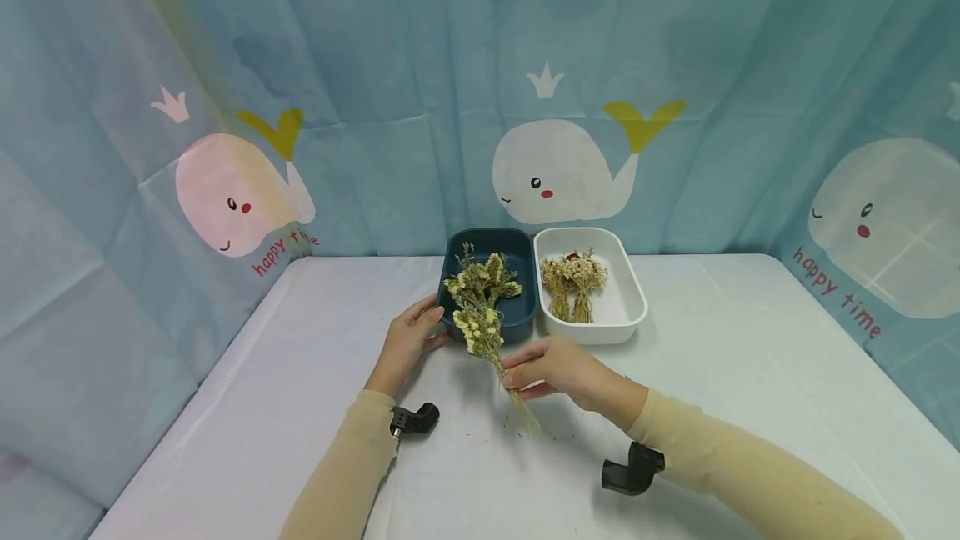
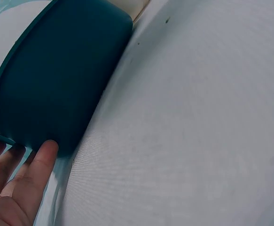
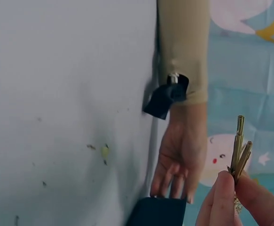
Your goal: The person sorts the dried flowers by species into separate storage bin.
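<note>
My right hand (image 1: 555, 369) pinches the stems of a bunch of dried flowers (image 1: 480, 327) between thumb and fingers. Pale yellow blooms point away from me and overlap the dark blue bin (image 1: 517, 332); the stem ends stick out below the hand toward me. In the right wrist view, cut stem ends (image 3: 240, 146) rise above the pinching fingertips. My left hand (image 1: 408, 336) is at the bin's left side. Seen from the left wrist, its extended fingers (image 2: 40, 169) touch the bin's outer wall (image 2: 57, 80) near a corner.
A white bin (image 1: 630, 311) stands right beside the blue one, holding small cream dried flower bunches (image 1: 573, 286) with a dark red bit. Plant crumbs (image 3: 105, 151) lie on the white tabletop (image 1: 247, 407). A blue whale-print curtain (image 1: 390, 165) hangs behind.
</note>
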